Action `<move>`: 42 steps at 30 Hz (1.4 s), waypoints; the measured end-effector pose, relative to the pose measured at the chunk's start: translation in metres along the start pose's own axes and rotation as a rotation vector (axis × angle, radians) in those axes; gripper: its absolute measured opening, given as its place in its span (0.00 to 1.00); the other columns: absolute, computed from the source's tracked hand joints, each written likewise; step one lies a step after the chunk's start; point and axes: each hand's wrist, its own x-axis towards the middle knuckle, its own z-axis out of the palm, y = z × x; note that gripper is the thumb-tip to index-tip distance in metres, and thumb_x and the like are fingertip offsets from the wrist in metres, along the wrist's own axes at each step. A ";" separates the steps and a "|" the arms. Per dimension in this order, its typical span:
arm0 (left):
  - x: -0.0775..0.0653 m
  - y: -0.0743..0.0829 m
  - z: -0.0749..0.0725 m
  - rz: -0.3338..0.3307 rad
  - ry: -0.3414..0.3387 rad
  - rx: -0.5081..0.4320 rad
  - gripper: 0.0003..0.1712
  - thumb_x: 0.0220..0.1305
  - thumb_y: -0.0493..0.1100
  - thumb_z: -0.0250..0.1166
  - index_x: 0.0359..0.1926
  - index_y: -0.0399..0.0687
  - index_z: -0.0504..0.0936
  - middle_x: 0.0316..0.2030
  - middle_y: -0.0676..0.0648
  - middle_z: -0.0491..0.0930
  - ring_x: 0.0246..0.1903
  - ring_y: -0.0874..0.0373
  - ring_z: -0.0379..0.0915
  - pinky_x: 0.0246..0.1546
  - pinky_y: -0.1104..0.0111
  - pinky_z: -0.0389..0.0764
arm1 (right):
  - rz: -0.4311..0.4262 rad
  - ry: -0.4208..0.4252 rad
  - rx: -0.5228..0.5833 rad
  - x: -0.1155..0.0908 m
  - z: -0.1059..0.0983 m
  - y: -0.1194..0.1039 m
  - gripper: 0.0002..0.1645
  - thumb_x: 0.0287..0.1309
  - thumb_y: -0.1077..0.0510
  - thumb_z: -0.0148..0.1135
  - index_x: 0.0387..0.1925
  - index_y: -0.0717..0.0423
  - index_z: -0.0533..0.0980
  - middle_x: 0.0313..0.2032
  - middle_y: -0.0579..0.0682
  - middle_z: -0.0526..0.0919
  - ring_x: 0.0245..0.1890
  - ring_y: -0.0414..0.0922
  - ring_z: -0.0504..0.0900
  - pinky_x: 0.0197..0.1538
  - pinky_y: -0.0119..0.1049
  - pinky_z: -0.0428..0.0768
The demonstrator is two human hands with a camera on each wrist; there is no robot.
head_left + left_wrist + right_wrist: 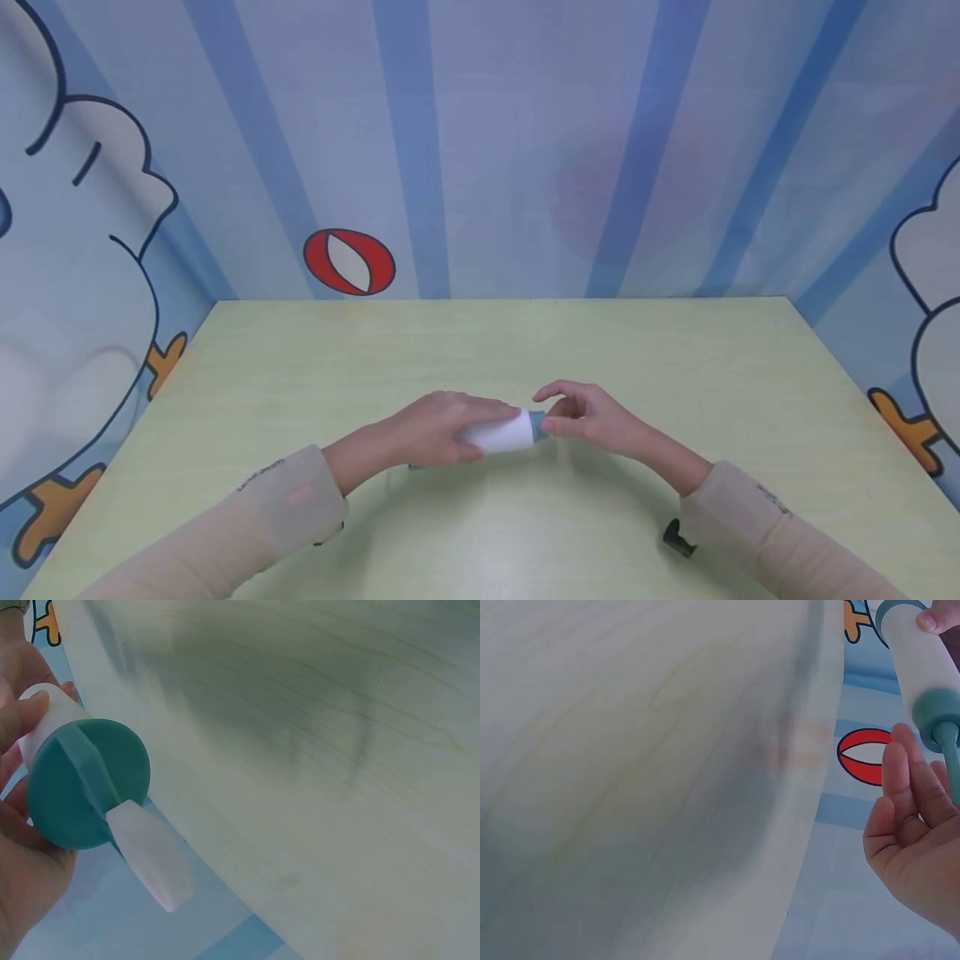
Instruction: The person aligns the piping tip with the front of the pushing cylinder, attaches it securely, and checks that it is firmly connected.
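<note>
A white cylinder (504, 432) with teal ends lies level just above the table, gripped from above by my left hand (438, 427). Its far end in the left wrist view is a teal disc (124, 776) with a raised bar and a white handle (154, 859) sticking out sideways. At the other end, the right wrist view shows a teal cap (937, 712) with a thin teal stem (949, 754). My right hand (592, 417) is at this cap, fingers loosely bent and the index raised off it. The thumb tip is by the cap; whether it touches cannot be told.
The pale green table (495, 350) extends around both hands. Behind it stands a blue striped backdrop (510, 167) with a red ball print (349, 262). Cartoon-printed panels (82, 333) flank the left and right sides.
</note>
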 end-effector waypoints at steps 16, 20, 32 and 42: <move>0.000 -0.001 0.001 0.003 0.018 -0.020 0.33 0.51 0.43 0.65 0.60 0.54 0.67 0.56 0.54 0.70 0.49 0.60 0.72 0.46 0.66 0.73 | -0.081 0.018 -0.028 -0.003 0.002 -0.001 0.12 0.49 0.62 0.61 0.38 0.59 0.72 0.35 0.52 0.75 0.35 0.45 0.73 0.41 0.40 0.72; 0.001 -0.001 0.001 0.010 0.016 -0.018 0.33 0.51 0.43 0.65 0.60 0.54 0.67 0.56 0.54 0.71 0.48 0.60 0.72 0.45 0.66 0.73 | -0.061 0.009 0.002 -0.002 0.002 -0.002 0.11 0.52 0.61 0.58 0.39 0.60 0.72 0.35 0.55 0.76 0.35 0.44 0.74 0.39 0.38 0.74; 0.001 -0.003 0.002 0.011 0.022 -0.007 0.33 0.50 0.43 0.65 0.60 0.54 0.67 0.56 0.54 0.70 0.49 0.59 0.72 0.45 0.66 0.73 | -0.030 -0.014 -0.042 -0.001 0.001 0.000 0.21 0.51 0.58 0.61 0.47 0.61 0.69 0.40 0.57 0.78 0.40 0.47 0.75 0.43 0.41 0.73; 0.001 -0.002 0.002 0.017 0.017 0.004 0.33 0.51 0.43 0.65 0.60 0.54 0.67 0.56 0.54 0.70 0.47 0.59 0.73 0.44 0.67 0.74 | -0.018 -0.020 0.029 0.000 0.004 0.000 0.13 0.53 0.60 0.58 0.40 0.62 0.69 0.33 0.52 0.76 0.33 0.43 0.74 0.38 0.39 0.74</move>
